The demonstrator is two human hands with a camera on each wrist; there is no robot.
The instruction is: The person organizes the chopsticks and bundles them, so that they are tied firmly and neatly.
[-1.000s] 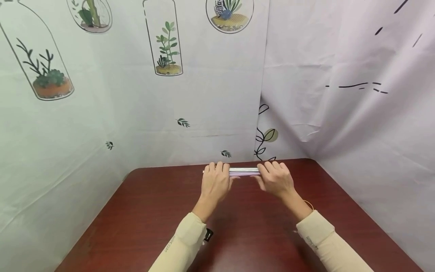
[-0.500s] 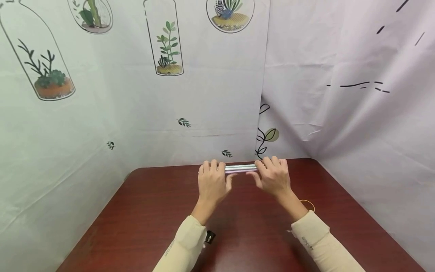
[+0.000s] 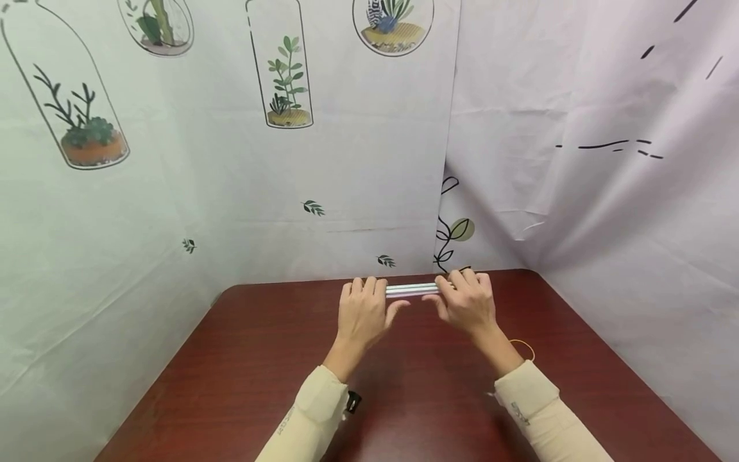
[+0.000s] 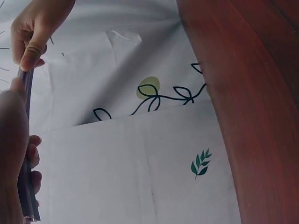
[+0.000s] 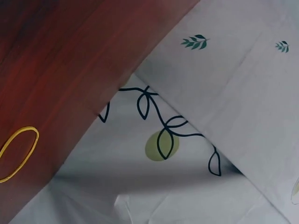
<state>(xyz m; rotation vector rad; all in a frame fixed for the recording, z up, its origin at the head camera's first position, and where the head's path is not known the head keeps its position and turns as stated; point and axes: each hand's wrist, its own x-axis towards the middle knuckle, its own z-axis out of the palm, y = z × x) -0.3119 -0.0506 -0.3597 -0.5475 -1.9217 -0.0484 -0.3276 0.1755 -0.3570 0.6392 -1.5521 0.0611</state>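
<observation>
A slim bundle of pale straws, white with hints of green and lilac, spans both hands above the far part of the table. My left hand curls its fingers over the left part, with the thumb stretched along below. The fingers of my right hand wrap the right part, thumb also underneath. In the left wrist view the bundle looks dark, its lower end sticking out past the left hand, while the right hand grips it higher up. Neither hand appears in the right wrist view.
The dark red table meets white curtains printed with plants at the back and sides. A thin yellow rubber band loops out from the right wrist. A small black clip sits at the left cuff.
Both hands shifted slightly left and up with the bundle, then sank back a little. The left thumb now stretches out more, and the straws lie more evenly together than a second ago.
</observation>
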